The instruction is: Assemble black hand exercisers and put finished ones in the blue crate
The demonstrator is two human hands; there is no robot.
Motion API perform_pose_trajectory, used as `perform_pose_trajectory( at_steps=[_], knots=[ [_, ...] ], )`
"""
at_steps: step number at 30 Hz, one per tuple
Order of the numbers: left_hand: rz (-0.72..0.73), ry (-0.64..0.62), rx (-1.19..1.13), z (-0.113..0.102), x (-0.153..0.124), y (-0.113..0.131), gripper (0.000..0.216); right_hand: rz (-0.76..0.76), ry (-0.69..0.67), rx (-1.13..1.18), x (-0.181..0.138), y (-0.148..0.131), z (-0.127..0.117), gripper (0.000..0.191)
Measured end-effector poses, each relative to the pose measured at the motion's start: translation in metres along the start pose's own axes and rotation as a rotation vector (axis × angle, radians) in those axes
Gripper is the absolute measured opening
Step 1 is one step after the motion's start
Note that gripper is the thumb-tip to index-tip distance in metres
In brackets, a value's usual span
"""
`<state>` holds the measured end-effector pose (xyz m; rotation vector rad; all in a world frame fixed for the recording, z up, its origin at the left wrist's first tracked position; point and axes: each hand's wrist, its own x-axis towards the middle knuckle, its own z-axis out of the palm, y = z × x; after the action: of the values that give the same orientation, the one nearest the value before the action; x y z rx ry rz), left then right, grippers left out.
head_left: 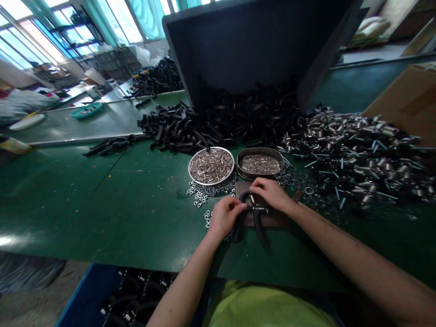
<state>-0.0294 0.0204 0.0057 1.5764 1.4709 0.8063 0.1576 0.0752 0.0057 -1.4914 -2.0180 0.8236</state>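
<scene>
A black clamp with two curved handles, resembling a guitar capo (260, 227), rests partly over a dark flat metal block (277, 220) on the bench. My left hand (224, 216) is closed, its thumb and fingertips pinching the clamp's left side near the middle. Above the clamp, my right hand (270, 192) is closed in a pinch beside a small silver spring-like part (252, 199); what its fingertips hold is too small to make out. Just beyond my hands stand a round dish of small metal pins (211, 166) and an oval tin of tiny metal pieces (260, 163).
Loose metal nuts (200, 193) lie left of the block. Behind the dishes, black parts (190, 129) spill from a large dark bin (252, 50). Black pieces with silver springs (371, 159) are heaped at right, near a cardboard box (405, 100). A blue crate (80, 297) sits below the bench edge.
</scene>
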Motion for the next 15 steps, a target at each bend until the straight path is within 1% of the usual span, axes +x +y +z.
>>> perform_pose_trajectory(
  at_steps=[4,8,11,13,15],
  knots=[
    [0.077,0.008,0.168,0.01,0.006,0.005,0.013,-0.031,-0.011,-0.115,0.002,-0.002,0.002,0.017],
    [0.139,0.013,0.252,0.015,0.007,0.006,0.011,-0.09,-0.024,-0.268,-0.003,-0.006,0.004,0.015],
    [0.184,0.02,0.302,0.017,0.006,0.007,0.01,-0.139,-0.049,-0.364,-0.007,-0.011,0.007,0.017],
    [0.222,0.023,0.333,0.016,0.005,0.009,0.01,-0.168,-0.063,-0.412,-0.01,-0.012,0.005,0.02],
    [0.239,0.017,0.36,0.014,0.005,0.009,0.008,-0.217,-0.05,-0.461,-0.016,-0.012,-0.002,0.021]
  ],
)
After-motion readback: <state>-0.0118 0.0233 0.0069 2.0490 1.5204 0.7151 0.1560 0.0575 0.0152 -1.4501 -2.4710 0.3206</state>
